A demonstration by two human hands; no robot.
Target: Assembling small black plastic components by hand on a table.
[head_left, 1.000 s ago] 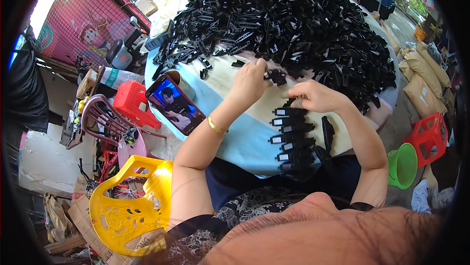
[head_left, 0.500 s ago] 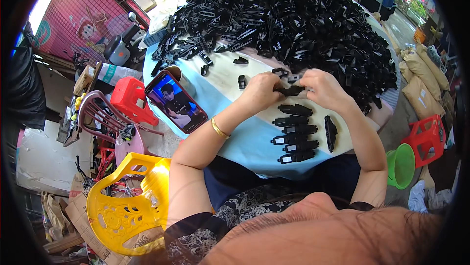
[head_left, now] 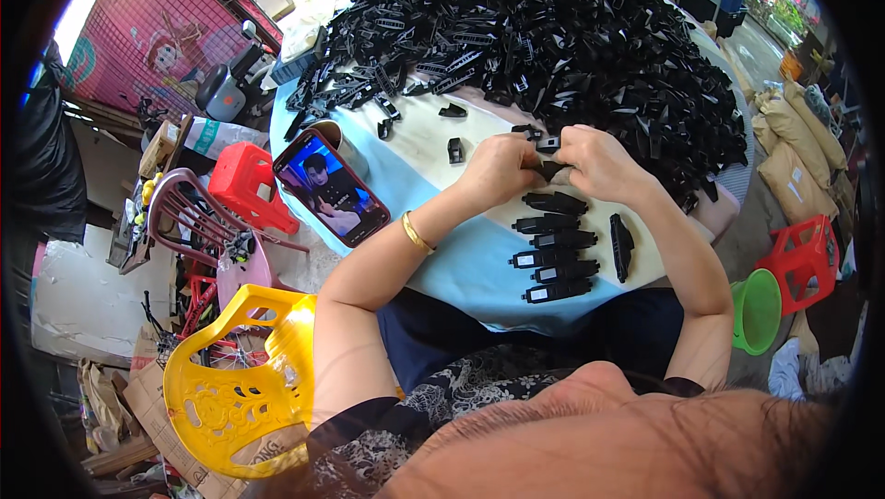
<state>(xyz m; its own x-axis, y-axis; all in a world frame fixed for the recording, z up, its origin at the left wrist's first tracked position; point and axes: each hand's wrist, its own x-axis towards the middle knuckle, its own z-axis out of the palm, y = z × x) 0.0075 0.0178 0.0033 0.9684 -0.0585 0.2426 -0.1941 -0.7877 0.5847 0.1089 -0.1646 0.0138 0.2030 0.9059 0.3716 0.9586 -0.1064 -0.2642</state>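
Between my two hands is a small black plastic part [head_left: 550, 170], mostly covered by the fingers. My left hand [head_left: 499, 170] pinches its left end, and my right hand [head_left: 593, 161] grips the other end. Just below them a column of several long black plastic pieces [head_left: 559, 238] lies on the cloth, some with pale rectangles on their ends. One more such piece [head_left: 621, 247] lies lengthwise to the right of the column. Beyond my hands spreads a big heap of loose black plastic parts [head_left: 553, 38]. A few small parts [head_left: 454, 150] lie apart, left of my hands.
A phone [head_left: 332, 187] showing a person leans against a round container [head_left: 346, 150] on the left of the cloth-covered table [head_left: 433, 268]. A yellow chair [head_left: 230, 407] and red stool [head_left: 249, 187] stand left; a green bin [head_left: 756, 312] and another red stool [head_left: 800, 264] stand right.
My right hand has shifted slightly left, closer to my left hand, and the part between them is now more covered. The column of pieces has not moved noticeably.
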